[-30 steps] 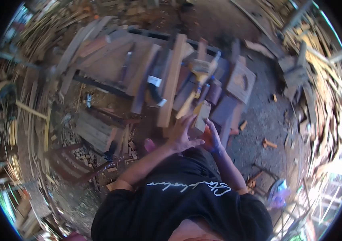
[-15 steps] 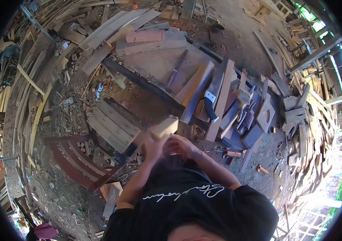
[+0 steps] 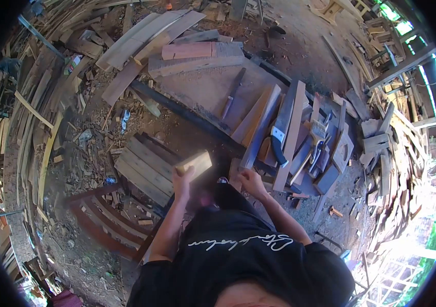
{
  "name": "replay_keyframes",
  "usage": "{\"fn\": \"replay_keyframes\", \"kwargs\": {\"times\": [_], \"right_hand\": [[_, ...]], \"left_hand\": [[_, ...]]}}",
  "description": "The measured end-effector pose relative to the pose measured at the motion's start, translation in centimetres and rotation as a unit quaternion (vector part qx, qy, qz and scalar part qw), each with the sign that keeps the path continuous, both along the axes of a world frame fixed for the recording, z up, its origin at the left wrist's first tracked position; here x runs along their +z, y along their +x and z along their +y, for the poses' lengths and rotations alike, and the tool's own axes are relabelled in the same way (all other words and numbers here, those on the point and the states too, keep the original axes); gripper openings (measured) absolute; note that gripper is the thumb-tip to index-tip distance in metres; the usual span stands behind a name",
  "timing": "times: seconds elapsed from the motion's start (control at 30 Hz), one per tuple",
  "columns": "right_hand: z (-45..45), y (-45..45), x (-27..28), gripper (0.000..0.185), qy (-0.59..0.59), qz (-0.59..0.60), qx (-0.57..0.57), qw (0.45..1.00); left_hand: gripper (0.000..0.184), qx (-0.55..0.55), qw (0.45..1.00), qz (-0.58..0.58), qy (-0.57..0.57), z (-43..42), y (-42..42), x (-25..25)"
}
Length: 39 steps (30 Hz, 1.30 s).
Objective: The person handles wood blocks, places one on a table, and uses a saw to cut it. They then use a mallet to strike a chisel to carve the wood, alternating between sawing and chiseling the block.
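A pale, squared wood block (image 3: 200,162) is gripped by my left hand (image 3: 182,183), whose fingers wrap its near end. My right hand (image 3: 251,184) is apart from the block, to its right, with the fingers curled together; whatever they may hold is too small to make out. Just beyond that hand lies the near end of a long wood beam (image 3: 261,128) on the workbench. To its right rests a handsaw (image 3: 279,146) with a black handle.
A paintbrush (image 3: 318,132) lies among tools at the bench's right. A long dark-bladed tool (image 3: 233,94) rests on the workbench top (image 3: 192,89). Slatted boards (image 3: 143,169) and a red-brown slatted chair part (image 3: 108,220) are at left. Wood stacks (image 3: 34,133) line the left side.
My left hand has moved slightly left with the wood block. My right hand has come away from the block and moved right, towards the beam's near end.
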State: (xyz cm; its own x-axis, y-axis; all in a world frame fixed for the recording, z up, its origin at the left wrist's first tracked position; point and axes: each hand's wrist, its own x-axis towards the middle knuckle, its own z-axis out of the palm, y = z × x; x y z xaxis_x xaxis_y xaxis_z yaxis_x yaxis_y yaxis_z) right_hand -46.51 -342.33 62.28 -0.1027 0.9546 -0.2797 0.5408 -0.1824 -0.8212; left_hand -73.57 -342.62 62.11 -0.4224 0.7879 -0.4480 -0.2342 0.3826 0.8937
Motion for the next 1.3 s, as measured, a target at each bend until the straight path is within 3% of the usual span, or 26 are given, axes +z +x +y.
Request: {"fn": "replay_keyframes", "kwargs": {"times": [0.03,0.13,0.3,0.4,0.47,0.53,0.63,0.8,0.93,1.03,1.13,1.2,1.3], "right_hand": [[0.9,0.4,-0.2,0.024,-0.046,0.011,-0.043,0.998],[3.9,1.8,-1.5,0.025,-0.034,-0.026,-0.062,0.997],[8.8,0.7,-2.9,0.024,0.028,-0.019,-0.054,0.998],[13.1,-0.8,-2.0,0.023,0.09,0.004,-0.001,0.996],[15.7,-1.7,-1.5,0.023,-0.047,0.037,-0.01,0.998],[18.1,-2.4,-2.6,0.024,-0.037,0.052,-0.01,0.998],[20.9,-3.4,-3.3,0.025,-0.013,0.037,-0.022,0.999],[25.6,-5.6,-4.8,0.039,-0.015,-0.076,-0.091,0.993],[28.7,-8.3,-5.0,0.045,-0.037,-0.13,-0.159,0.978],[30.7,-9.8,-4.6,0.04,-0.096,-0.176,-0.2,0.959],[31.2,-10.5,-5.5,0.031,-0.153,-0.2,-0.246,0.936],[30.0,-10.4,-7.3,0.023,-0.04,-0.185,-0.304,0.934],[29.0,-10.4,-6.0,0.018,-0.019,-0.136,-0.341,0.93]], "left_hand": [[0.04,-0.004,1.0,-0.009,0.007,0.8,-0.2,-0.1],[0.038,0.005,1.0,-0.027,0.0,4.0,-0.4,-0.9],[0.04,-0.093,0.989,0.116,0.011,10.1,-2.8,-0.4],[0.05,-0.156,0.978,0.128,0.061,14.7,-3.8,4.2],[0.048,-0.17,0.967,0.164,0.1,18.1,-4.4,6.0],[0.046,-0.191,0.952,0.2,0.135,21.7,-4.9,8.0],[0.047,-0.252,0.909,0.271,0.19,27.3,-5.5,10.8],[0.046,-0.325,0.898,0.21,0.21,36.5,-6.9,13.3],[0.045,-0.412,0.854,0.235,0.215,44.1,-7.6,15.2],[0.045,-0.493,0.767,0.331,0.243,49.6,-8.0,15.4],[0.044,-0.531,0.728,0.372,0.223,53.1,-7.5,16.2],[0.044,-0.551,0.709,0.385,0.215,54.9,-6.7,16.7],[0.044,-0.574,0.682,0.407,0.2,56.5,-5.5,16.9]]}}
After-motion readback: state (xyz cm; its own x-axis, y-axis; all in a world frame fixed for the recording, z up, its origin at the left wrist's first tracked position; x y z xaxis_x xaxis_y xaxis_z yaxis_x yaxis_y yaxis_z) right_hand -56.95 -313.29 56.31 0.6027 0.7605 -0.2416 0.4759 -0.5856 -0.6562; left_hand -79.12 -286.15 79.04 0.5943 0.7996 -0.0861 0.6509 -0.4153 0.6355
